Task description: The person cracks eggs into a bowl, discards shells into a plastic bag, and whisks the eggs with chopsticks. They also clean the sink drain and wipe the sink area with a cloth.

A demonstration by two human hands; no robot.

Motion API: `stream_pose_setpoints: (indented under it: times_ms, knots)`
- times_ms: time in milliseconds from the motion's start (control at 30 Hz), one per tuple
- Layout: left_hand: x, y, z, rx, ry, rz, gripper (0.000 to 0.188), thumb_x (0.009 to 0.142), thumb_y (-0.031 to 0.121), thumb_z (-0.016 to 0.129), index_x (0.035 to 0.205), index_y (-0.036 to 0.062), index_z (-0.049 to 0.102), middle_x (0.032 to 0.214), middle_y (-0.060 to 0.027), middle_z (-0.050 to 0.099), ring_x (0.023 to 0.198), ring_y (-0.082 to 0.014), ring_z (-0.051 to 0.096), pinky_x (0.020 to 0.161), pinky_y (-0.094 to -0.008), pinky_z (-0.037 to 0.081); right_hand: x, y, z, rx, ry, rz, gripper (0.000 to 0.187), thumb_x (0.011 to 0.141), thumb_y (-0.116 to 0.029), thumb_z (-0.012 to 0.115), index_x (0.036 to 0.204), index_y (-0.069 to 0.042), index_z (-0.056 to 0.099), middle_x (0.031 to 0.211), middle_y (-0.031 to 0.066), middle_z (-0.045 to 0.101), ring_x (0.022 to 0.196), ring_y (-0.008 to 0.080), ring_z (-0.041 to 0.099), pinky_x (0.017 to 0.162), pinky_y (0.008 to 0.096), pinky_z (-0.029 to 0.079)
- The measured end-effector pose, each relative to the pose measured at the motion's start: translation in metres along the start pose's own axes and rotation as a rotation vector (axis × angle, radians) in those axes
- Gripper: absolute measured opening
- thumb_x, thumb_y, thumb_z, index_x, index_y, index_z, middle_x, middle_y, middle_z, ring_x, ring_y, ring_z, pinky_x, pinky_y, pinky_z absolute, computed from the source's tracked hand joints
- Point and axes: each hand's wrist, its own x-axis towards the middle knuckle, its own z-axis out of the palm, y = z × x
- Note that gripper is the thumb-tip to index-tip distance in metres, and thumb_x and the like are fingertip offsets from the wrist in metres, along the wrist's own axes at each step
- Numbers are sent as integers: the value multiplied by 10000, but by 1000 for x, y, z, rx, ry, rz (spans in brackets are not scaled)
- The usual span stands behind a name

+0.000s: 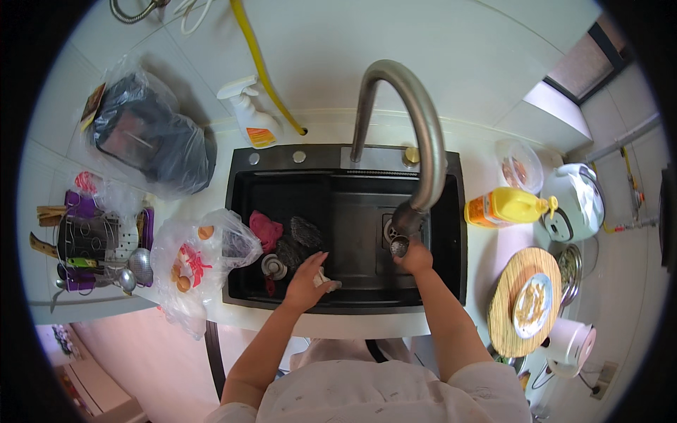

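Over the right basin of the black sink (240,282), my right hand (417,259) is closed at the metal faucet spray head (399,245), below the curved neck. My left hand (305,283) reaches over the near edge of the sink, fingers curled on a small crumpled whitish thing (324,280), perhaps a cloth. Just beyond that hand lie dark mesh scourers (305,231), a pink cloth (266,230) and a round metal drain strainer (273,266). Part of the drain (390,230) shows behind the spray head.
On the left sit a plastic bag with eggshells (185,264), a utensil rack (92,243) and a large wrapped bundle (148,137). A spray bottle (250,116) stands behind the sink. To the right are a yellow bottle (504,207), a rice cooker (575,201) and a plate (523,326) on a round board.
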Motion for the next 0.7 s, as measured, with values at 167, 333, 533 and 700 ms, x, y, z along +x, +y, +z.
stream_pose_setpoints:
  times_ms: [167,333,533,700]
  knots:
    - [-24,-31,-29,-3,132,-80,556,731,105,688,1250,81,488,1310,-140,447,1186,-310,449,968,-349,385,38,-11,6,-119,-12,84,622,676,-390,713,1150,-38,515,1180,145,537,1068,293,533,893,356,445]
    - [-37,-44,-32,-53,183,-114,524,739,84,672,1233,75,500,1296,-145,458,1176,-323,453,974,-355,376,68,-2,35,-144,-19,120,853,670,-441,731,1350,-105,338,1373,132,359,1278,302,319,1053,375,275]
    - [-35,-47,-31,-53,199,-72,536,741,29,663,1245,83,490,1315,-121,440,1145,-287,477,900,-344,426,78,27,74,-87,-32,177,805,745,-435,674,1353,-64,298,1350,172,377,1238,340,370,1018,404,322]
    - [-56,-31,-50,-26,240,-25,566,712,15,676,1243,78,489,1305,-128,448,1155,-300,471,920,-342,415,32,-7,33,-57,-63,87,656,790,-325,645,1317,-51,365,1298,191,424,1175,352,428,978,399,370]
